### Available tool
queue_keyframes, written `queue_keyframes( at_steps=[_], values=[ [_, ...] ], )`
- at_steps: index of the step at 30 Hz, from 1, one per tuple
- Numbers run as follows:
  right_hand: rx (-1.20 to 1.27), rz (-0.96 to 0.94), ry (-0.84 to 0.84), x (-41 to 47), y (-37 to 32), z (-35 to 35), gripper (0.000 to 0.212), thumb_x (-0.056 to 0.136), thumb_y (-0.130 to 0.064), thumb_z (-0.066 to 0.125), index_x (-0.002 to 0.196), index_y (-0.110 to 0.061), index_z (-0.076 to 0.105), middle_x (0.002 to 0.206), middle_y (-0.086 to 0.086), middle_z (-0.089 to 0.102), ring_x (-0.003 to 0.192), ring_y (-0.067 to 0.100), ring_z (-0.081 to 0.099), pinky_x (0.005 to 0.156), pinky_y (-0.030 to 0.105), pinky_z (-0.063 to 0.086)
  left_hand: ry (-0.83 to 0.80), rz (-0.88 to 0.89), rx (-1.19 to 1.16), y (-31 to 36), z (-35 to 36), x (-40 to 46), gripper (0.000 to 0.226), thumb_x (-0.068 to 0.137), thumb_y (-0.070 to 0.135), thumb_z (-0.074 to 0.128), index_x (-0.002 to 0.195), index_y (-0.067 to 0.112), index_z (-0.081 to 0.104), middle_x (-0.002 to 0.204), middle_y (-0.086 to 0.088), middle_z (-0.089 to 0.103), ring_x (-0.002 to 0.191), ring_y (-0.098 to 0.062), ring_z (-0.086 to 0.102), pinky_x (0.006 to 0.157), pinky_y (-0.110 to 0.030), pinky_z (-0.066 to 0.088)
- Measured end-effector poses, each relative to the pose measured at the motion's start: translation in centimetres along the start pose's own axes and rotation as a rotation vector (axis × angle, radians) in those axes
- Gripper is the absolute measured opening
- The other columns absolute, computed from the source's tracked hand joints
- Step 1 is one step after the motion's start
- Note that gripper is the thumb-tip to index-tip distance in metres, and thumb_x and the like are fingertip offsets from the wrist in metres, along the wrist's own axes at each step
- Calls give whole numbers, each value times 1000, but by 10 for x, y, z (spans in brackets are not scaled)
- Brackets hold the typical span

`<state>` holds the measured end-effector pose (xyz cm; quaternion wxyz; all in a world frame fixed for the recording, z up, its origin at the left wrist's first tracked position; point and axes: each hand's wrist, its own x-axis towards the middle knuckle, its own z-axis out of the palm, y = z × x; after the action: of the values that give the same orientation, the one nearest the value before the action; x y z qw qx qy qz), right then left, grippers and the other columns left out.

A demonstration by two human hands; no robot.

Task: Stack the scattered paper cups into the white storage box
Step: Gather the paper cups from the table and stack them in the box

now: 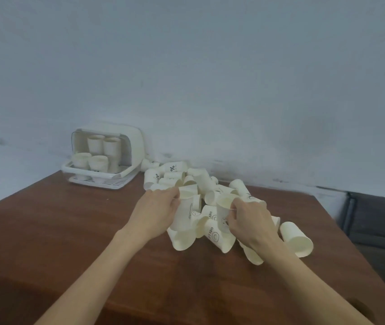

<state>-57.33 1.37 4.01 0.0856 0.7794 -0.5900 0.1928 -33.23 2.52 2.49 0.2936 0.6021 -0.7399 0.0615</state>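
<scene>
A heap of white paper cups (201,181) lies scattered on the brown table, many on their sides, some with black print. My left hand (156,212) grips an upright printed cup (185,213) at the heap's near left. My right hand (247,221) pinches the rim of another upright cup (224,204) just to the right of it. The white storage box (130,146) stands at the table's far left corner with its lid raised, and holds several cup stacks (103,148).
The wooden table (69,231) ends against a pale wall at the back. One loose cup (295,238) lies on its side right of my right wrist. A dark sofa (379,219) sits beyond the table's right edge.
</scene>
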Motion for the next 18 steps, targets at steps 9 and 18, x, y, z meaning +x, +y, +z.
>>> queue_keyframes(
  at_steps=[9, 18],
  values=[
    [20, -13, -13, 30, -40, 31, 17, 90, -27, 41, 90, -15, 54, 79, 4, 62, 77, 28, 57, 63, 36, 42, 36, -12, 28, -47, -10, 5, 14, 98, 28, 40, 94, 21, 51, 81, 0, 59, 75, -28, 55, 64, -35, 29],
    [52, -46, 14, 54, -82, 52, 18, 88, -25, 43, 88, -11, 54, 71, 6, 60, 70, 27, 55, 60, 37, 44, 51, -47, 2, -92, -10, 7, 13, 98, 25, 43, 93, 18, 53, 77, -1, 62, 78, -27, 55, 64, -34, 26]
  ],
)
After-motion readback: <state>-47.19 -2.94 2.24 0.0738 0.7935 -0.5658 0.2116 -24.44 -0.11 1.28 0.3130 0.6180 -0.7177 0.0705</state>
